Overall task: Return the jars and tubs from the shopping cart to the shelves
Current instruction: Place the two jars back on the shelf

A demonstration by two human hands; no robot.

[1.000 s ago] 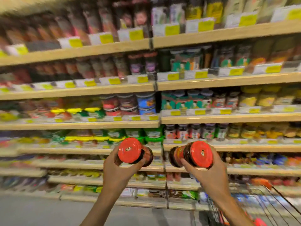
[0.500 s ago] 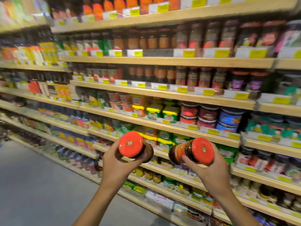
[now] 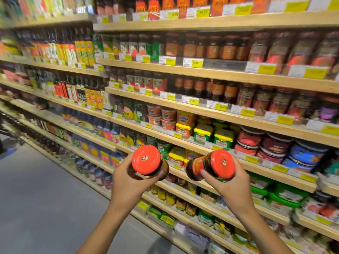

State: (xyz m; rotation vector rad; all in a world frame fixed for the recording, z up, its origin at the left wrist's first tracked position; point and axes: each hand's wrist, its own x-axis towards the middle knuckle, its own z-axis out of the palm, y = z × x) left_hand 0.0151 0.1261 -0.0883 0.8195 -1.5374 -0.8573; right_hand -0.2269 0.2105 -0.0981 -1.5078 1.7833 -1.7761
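I hold two dark glass jars with red lids, tipped so the lids face me. My left hand (image 3: 128,182) grips the left jar (image 3: 146,160) from below. My right hand (image 3: 233,186) grips the right jar (image 3: 212,165), thumb across its red label. Both jars hang in the air in front of the wooden shelves (image 3: 211,74), at the height of the rows of tubs. Jars with similar red-and-dark labels stand on the upper shelves (image 3: 216,50). The shopping cart is out of view.
Long wooden shelves run from near right to far left, packed with sauce bottles (image 3: 82,50), stacked tubs (image 3: 165,118) and green-and-yellow tubs (image 3: 212,136). Grey floor (image 3: 40,198) lies to the left. A blue shoe (image 3: 8,152) shows at the far left edge.
The view has swung left and upward along the aisle; the cart dropped out of view. Both hands still carry the jars at the same spacing.
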